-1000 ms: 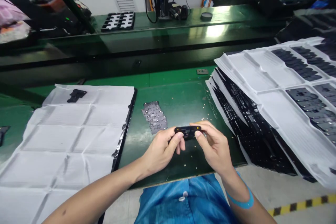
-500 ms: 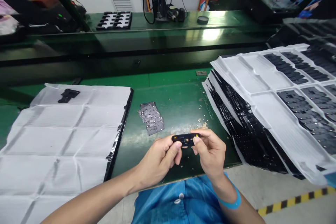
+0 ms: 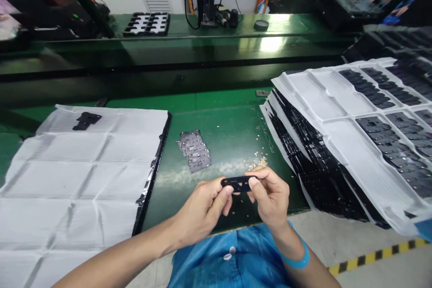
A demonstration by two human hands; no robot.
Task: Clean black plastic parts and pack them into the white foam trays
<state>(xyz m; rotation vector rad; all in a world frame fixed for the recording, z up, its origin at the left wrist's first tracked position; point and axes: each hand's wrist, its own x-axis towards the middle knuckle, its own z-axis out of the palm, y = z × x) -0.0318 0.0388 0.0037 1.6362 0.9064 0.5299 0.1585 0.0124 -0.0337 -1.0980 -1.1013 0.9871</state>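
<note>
A small black plate with cut-outs is held level above the front edge of the green bench. My left hand pinches its left end between thumb and fingers. At its other end, the thumb of my right hand presses on the face, with the fingers behind. Beyond my hands lies a fanned pile of similar dark plates. Tiny pale bits are scattered on the bench behind my right hand.
On the left, white sheeting covers a black tray and carries a few dark plates. Stacked trays lean at the right, the top one lined in white with rows of plates. A black-and-white tray stands on the rear shelf.
The yellow spot at the plate's right end is no longer visible near my right thumb. Both hands keep hold of the plate, nearly in the same place.
</note>
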